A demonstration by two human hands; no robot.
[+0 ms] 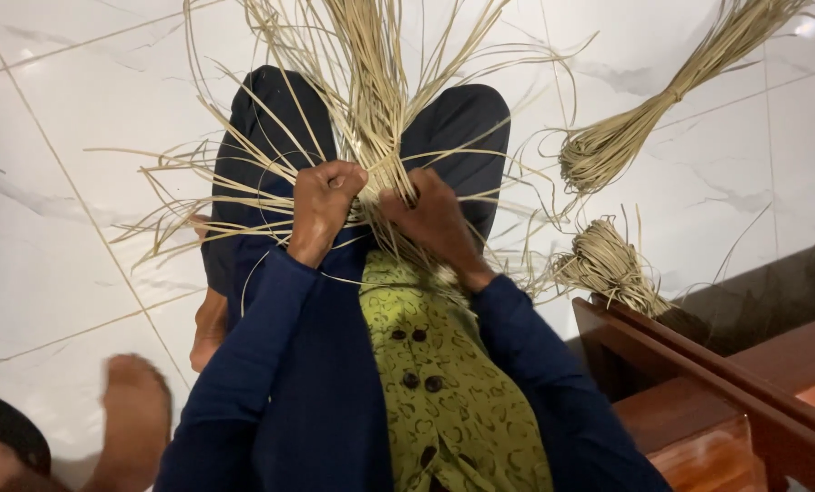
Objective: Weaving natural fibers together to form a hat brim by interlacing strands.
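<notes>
Straw-coloured reed strips [371,100] fan out over our lap, gathered where both hands meet. Our left hand [324,208] is fisted tight around several strands; our right hand [433,219] pinches others just beside it. We judge the weaving is at its early knot. Next calls for steady tension. Two tied bundles [608,146] lie right on the floor [52,228].
</notes>
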